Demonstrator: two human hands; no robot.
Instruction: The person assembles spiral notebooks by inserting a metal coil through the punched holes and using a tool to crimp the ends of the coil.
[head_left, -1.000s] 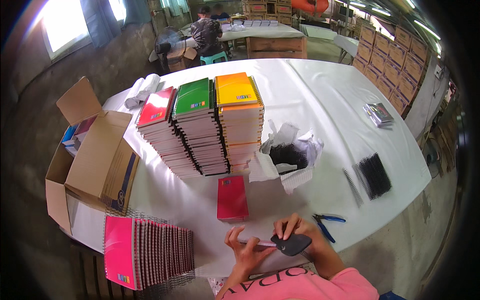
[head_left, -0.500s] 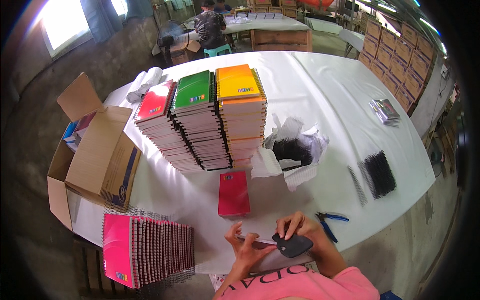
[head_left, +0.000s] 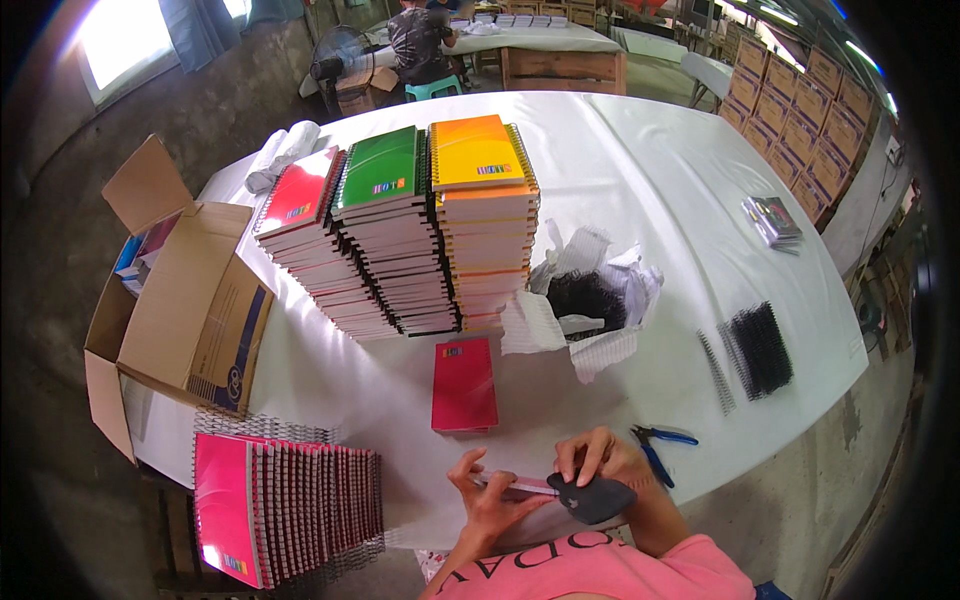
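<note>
Near the table's front edge, my left hand [head_left: 490, 500] is closed on a thin pink-edged notebook [head_left: 522, 487], seen nearly edge-on, with the thumb and fingers on its two sides. My right hand [head_left: 603, 457] pinches a dark grey flat piece with a rounded outline and a small light mark [head_left: 594, 500]; its kind is unclear. This piece sits against the notebook's right end and hides part of it. Just beyond my hands lies a small pile of red notebooks [head_left: 464, 385]. Blue-handled cutting pliers [head_left: 660, 450] rest to the right of my right hand.
Pink spiral notebooks [head_left: 225, 505] stand packed at left. Farther back rise red [head_left: 298, 190], green [head_left: 378, 170] and yellow [head_left: 478, 150] notebook stacks. White wrapping [head_left: 610, 345] holds black coils; more black coils [head_left: 757, 350] lie right. A carton [head_left: 190, 310] stands at left. Someone [head_left: 418, 45] sits beyond.
My right hand and the dark grey piece have shifted slightly right and down, and the piece has tilted. My left hand keeps its grip. The whole view has shifted slightly.
</note>
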